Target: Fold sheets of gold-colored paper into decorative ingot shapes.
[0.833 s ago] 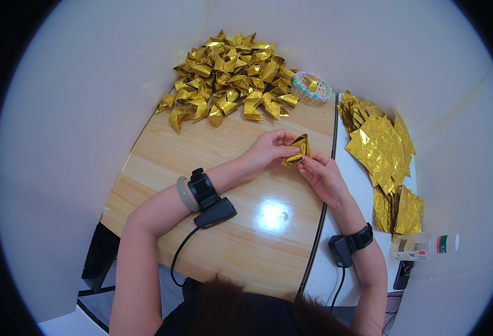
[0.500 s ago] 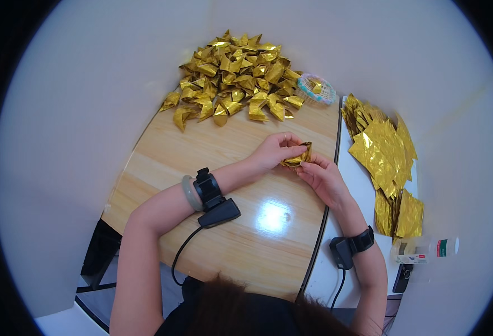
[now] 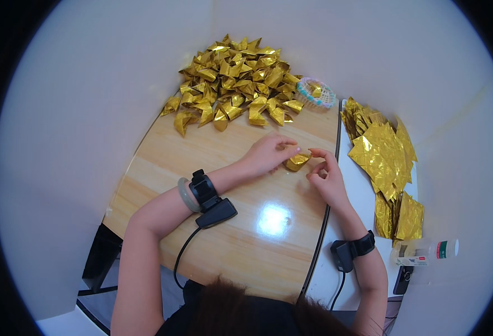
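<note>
I see the folded gold foil piece (image 3: 298,163) between left hand (image 3: 270,153), at its upper edge, can't tell if pinching, and right hand (image 3: 327,178), loosely parted, gripping nothing; light, even pressure should keep folds crisp.

- Two hands (image 3: 267,155)
- One folded paper (image 3: 298,162) between them
- One heap of folded papers (image 3: 238,73), uncountable
- Overlapping gold sheets (image 3: 382,154), uncountable
- One basket (image 3: 325,101)
- One bottle (image 3: 424,246)
- One bangle (image 3: 185,195)
- Two wristbands (image 3: 202,187)
</note>
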The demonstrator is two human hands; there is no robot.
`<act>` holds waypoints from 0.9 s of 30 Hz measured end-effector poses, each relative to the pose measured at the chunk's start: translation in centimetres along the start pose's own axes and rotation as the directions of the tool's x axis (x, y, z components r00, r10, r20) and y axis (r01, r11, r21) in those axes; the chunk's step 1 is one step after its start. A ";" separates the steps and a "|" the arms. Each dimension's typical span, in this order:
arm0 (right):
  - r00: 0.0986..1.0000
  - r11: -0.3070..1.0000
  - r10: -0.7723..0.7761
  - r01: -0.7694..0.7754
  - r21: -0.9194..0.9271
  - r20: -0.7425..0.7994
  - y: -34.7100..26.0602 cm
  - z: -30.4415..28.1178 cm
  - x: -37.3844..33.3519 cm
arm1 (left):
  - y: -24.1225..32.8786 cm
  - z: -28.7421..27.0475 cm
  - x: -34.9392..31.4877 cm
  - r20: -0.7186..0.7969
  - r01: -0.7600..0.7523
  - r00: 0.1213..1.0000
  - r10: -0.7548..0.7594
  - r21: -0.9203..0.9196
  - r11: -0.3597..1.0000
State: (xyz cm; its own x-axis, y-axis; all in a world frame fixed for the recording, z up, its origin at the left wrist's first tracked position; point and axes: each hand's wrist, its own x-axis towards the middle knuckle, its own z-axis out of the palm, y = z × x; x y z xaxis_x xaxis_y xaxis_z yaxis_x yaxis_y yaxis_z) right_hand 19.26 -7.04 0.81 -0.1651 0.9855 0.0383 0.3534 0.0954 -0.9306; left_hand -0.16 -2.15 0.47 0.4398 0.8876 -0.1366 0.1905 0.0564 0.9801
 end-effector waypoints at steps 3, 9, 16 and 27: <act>0.976 0.948 -0.213 0.197 -0.248 -0.040 -0.9 0.7 -0.2 | -0.5 -1.4 0.1 -0.130 -0.161 0.979 0.160 0.002 0.987; 0.899 0.814 -0.439 0.396 -0.425 -0.002 -0.5 0.5 0.3 | -0.5 -3.1 0.3 0.159 -0.602 0.794 0.586 0.341 0.722; 0.885 0.774 -0.463 0.434 -0.461 0.054 -0.6 0.4 0.4 | -0.6 -3.6 0.2 0.265 -0.643 0.736 0.623 0.561 0.521; 0.851 0.640 -0.512 0.470 -0.608 0.119 -0.6 0.3 0.5 | -0.5 -3.3 0.0 0.298 -0.708 0.657 0.693 0.559 0.431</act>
State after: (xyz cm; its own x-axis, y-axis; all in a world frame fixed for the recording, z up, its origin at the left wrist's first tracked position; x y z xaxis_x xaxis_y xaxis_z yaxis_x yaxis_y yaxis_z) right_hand 18.74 -6.66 1.28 -0.4309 0.7729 0.4658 0.7085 0.6094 -0.3558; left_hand -3.13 -0.69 0.48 0.6822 0.4862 0.5462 0.2617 -0.8598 0.4385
